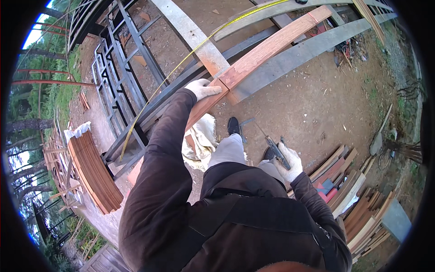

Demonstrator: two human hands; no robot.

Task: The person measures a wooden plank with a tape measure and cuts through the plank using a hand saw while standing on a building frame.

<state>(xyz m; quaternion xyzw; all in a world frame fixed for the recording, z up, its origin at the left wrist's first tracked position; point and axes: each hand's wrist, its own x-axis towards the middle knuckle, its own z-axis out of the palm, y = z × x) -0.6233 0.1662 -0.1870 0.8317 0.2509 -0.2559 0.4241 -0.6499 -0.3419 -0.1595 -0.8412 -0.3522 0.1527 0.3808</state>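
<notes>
My left hand point(204, 89), in a pale knit work glove, lies over a reddish-brown board point(209, 105), fingers wrapped on its top. Just beyond my fingertips a dark line crosses the wood, where a longer reddish plank point(276, 47) runs on to the upper right. A grey weathered beam point(299, 54) lies beside that plank. Low at my right side, my gloved right hand point(291, 164) is closed round a dark-bodied hand tool point(277, 152) with a long thin tip. The tip points toward the ground, away from the boards; the tool's exact kind is unclear.
A yellow measuring tape point(181, 63) stretches across the frame. Dark metal frames point(120, 68) stand at the left, near a stack of curved brown boards point(93, 170). Timber offcuts point(335, 170) lie at the right, with a shovel point(377, 140) beyond. Pale cloth point(201, 138) lies near my feet.
</notes>
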